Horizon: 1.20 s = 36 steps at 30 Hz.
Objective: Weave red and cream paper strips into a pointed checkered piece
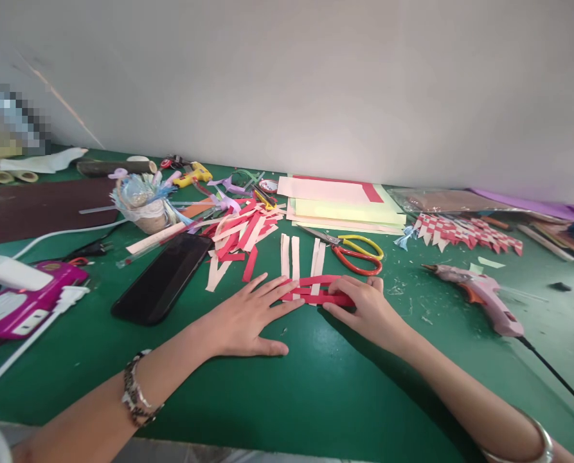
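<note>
Your left hand [245, 315] lies flat with fingers spread, tips on the left part of the red strips [315, 281], while your right thumb and fingers [349, 289] pinch their right end; the strips cross the pale strips [285, 254], which run away beyond your fingertips. Closest obstacle: the scissors [358, 253], open just beyond your right fingers, blades pointing toward the pale strips. Noted around: phone [164, 276] and loose pile [241, 228] left of and beyond your left fingers, sheets [344, 209] farther beyond both, pink glue gun [484, 296] well right of your right fingers.
</note>
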Available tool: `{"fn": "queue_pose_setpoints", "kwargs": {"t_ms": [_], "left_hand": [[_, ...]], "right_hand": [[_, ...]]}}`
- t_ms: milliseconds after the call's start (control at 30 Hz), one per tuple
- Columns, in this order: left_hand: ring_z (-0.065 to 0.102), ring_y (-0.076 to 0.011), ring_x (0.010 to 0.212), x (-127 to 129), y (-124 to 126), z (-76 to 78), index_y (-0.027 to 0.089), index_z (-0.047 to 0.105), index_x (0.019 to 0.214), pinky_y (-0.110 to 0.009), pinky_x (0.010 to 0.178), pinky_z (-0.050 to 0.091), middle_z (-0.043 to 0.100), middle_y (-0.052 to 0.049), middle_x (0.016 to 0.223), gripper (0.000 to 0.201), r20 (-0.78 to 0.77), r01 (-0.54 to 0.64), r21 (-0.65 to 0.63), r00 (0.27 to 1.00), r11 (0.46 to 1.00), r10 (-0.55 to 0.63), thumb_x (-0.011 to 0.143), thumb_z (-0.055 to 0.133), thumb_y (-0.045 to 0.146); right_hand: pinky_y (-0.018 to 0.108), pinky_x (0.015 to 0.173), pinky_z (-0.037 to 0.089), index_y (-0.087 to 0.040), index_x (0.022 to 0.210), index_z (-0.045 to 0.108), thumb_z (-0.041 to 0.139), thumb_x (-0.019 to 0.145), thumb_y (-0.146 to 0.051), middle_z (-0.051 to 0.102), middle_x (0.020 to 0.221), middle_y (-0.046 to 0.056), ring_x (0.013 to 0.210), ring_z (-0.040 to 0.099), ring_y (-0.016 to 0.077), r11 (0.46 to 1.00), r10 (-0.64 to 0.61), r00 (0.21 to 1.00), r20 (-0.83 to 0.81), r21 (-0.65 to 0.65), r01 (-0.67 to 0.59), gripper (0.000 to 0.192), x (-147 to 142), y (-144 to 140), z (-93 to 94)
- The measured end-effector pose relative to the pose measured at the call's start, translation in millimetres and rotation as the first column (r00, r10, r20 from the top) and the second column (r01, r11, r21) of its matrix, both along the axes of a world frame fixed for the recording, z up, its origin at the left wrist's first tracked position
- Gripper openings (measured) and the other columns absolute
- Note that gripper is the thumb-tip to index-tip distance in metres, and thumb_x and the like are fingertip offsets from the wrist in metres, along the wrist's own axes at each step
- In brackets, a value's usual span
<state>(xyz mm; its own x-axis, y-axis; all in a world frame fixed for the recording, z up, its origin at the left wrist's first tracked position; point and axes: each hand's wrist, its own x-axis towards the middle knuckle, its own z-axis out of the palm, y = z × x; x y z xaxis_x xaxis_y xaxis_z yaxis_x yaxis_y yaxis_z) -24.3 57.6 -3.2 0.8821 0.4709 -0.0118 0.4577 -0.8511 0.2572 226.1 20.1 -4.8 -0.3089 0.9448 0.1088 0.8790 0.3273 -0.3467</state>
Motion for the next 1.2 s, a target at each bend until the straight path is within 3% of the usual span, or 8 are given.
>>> {"fn": "queue_pose_setpoints", "kwargs": {"t_ms": [133,233,300,467,667,900,1200], "left_hand": [[0.022,-0.0306,0.133,0.2,-2.5,0.4,0.033,0.025,0.140,-0.049,0.107,0.015,0.023,-0.004,0.147,0.072,-0.032,-0.005,0.001,0.999,1.000,0.005,0.079,0.038,0.068],[0.024,-0.0299,0.133,0.5,-5.2,1.3,0.033,0.026,0.139,-0.048,0.107,0.016,0.025,-0.003,0.147,0.071,-0.005,-0.008,0.014,1.000,1.000,0.008,0.079,0.039,0.068],[0.024,-0.0298,0.133,0.6,-7.7,2.2,0.033,0.026,0.139,-0.048,0.107,0.016,0.026,-0.003,0.146,0.071,-0.004,-0.015,0.019,1.000,1.000,0.015,0.079,0.038,0.068],[0.023,-0.0310,0.133,0.7,-15.0,5.4,0.030,0.025,0.140,-0.050,0.107,0.012,0.026,-0.007,0.146,0.073,-0.071,-0.039,0.015,0.997,0.999,0.040,0.080,0.032,0.070],[0.019,-0.0306,0.134,1.2,-22.1,8.2,0.029,0.020,0.142,-0.051,0.106,0.007,0.020,-0.007,0.148,0.073,-0.158,-0.043,0.034,0.986,0.998,0.048,0.081,0.021,0.071],[0.022,-0.0298,0.133,-0.2,-26.1,7.4,0.027,0.022,0.141,-0.051,0.105,0.006,0.024,-0.008,0.146,0.072,-0.173,-0.047,0.105,0.983,0.993,0.065,0.083,0.020,0.069],[0.027,-0.0285,0.132,-1.6,-25.9,6.1,0.026,0.027,0.140,-0.048,0.105,0.009,0.027,-0.008,0.145,0.070,-0.128,-0.025,0.185,0.990,0.982,0.049,0.084,0.025,0.067]], "right_hand": [[0.038,0.072,0.031,-0.022,0.079,0.060,0.047,0.085,-0.036,0.060,0.090,0.005,0.075,0.055,0.0182,0.995,0.011,0.997,0.077,0.095,-0.018,0.020,-0.1,-1.9,1.4],[0.047,0.083,0.026,-0.023,0.082,0.062,0.047,0.085,-0.031,0.058,0.103,0.007,0.092,0.054,0.0230,0.978,0.038,0.989,0.140,0.196,-0.065,0.017,0.2,-3.9,2.9],[0.049,0.087,0.023,-0.023,0.082,0.062,0.048,0.085,-0.029,0.058,0.104,0.007,0.094,0.053,0.0233,0.978,0.053,0.985,0.163,0.192,-0.084,0.016,-1.3,-5.6,5.1],[0.044,0.081,0.028,-0.021,0.076,0.059,0.048,0.084,-0.039,0.062,0.085,0.003,0.079,0.055,0.0199,1.000,0.002,0.999,0.050,0.008,-0.002,0.022,-8.6,-6.5,11.8],[0.038,0.077,0.029,-0.020,0.068,0.054,0.037,0.089,-0.033,0.056,0.063,-0.003,0.060,0.046,0.0122,0.964,-0.018,0.997,-0.070,-0.265,-0.001,0.029,-10.9,2.6,13.9],[0.033,0.075,0.030,-0.019,0.061,0.046,0.039,0.087,-0.033,0.046,0.055,-0.005,0.055,0.038,0.0098,0.934,-0.031,0.990,-0.139,-0.356,-0.021,0.030,-8.0,7.2,16.5],[0.024,0.053,0.027,-0.019,0.059,0.042,0.040,0.084,-0.032,0.042,0.055,-0.004,0.050,0.033,0.0086,0.927,-0.014,0.976,-0.219,-0.369,-0.069,0.028,-1.1,9.9,13.9]]}}
